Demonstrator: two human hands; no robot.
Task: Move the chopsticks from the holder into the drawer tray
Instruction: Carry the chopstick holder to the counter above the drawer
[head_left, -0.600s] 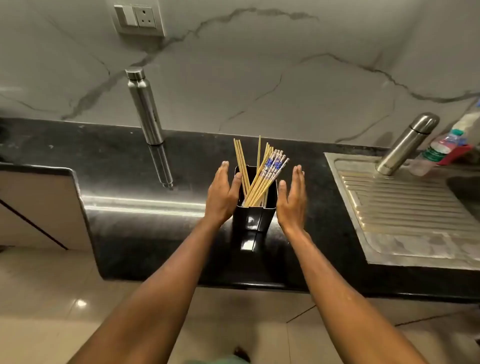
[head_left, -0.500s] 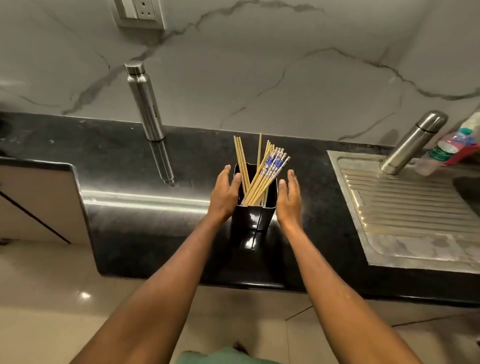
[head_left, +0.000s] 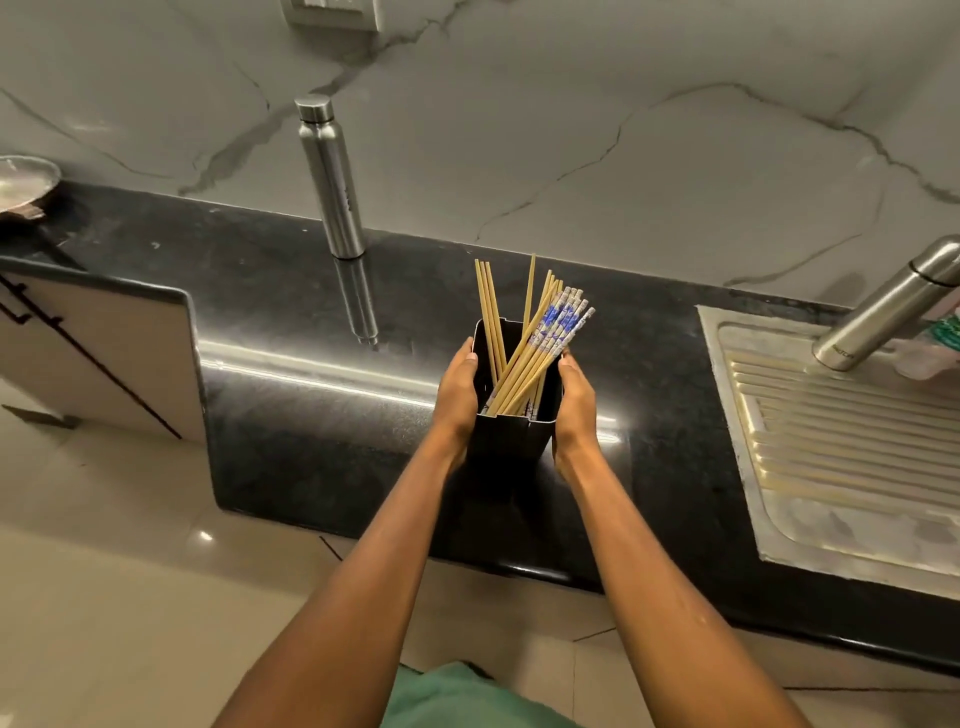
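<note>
A black rectangular holder (head_left: 514, 439) stands on the dark counter, filled with several chopsticks (head_left: 524, 353), some plain bamboo and some with blue-and-white patterned tops. My left hand (head_left: 457, 392) presses against the holder's left side with the thumb at its rim. On the opposite side my right hand (head_left: 574, 402) grips the right wall. The holder is held between both palms. No drawer tray is in view.
A steel bottle (head_left: 332, 176) stands behind and to the left, against the marble wall. A steel sink drainboard (head_left: 841, 457) lies at the right with a second steel flask (head_left: 883, 312) leaning over it. The black counter (head_left: 291, 405) ends at its front edge above a tiled floor.
Both hands have closed in from beside the holder and now clasp its sides. The camera has tilted down and closer.
</note>
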